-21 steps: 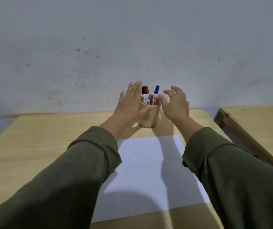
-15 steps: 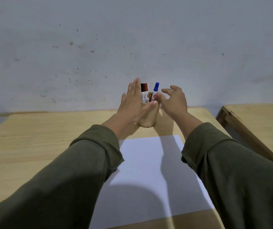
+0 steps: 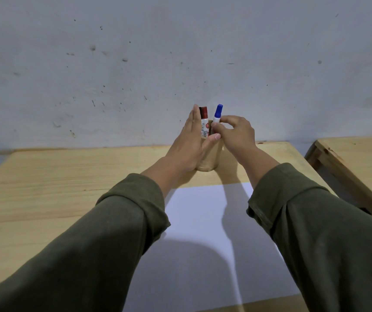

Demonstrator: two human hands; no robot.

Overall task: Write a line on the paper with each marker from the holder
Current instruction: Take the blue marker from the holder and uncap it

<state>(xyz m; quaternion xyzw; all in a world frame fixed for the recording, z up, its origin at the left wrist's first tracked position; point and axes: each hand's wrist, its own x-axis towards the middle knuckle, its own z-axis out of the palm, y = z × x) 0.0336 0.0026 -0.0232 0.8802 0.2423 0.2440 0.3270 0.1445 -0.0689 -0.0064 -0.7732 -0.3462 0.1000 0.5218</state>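
A round wooden holder [image 3: 209,162] stands at the far side of the table, beyond a blank white sheet of paper [image 3: 205,244]. Two markers stand in it: one with a dark red and black cap [image 3: 203,122] on the left, one with a blue cap [image 3: 217,113] on the right. My left hand [image 3: 191,145] is cupped against the holder's left side, thumb across its front, fingers straight. My right hand [image 3: 236,131] pinches the blue-capped marker's white barrel between thumb and fingertips. The holder's rim is hidden by my hands.
The light wooden table [image 3: 45,188] stands against a scuffed grey wall [image 3: 135,64]. A second wooden table [image 3: 360,158] stands to the right, with a narrow gap between. My green sleeves cover the paper's left and right edges.
Both hands have moved in on the holder. The left hand now presses against its side, and the right hand's fingers have closed onto the blue-capped marker.
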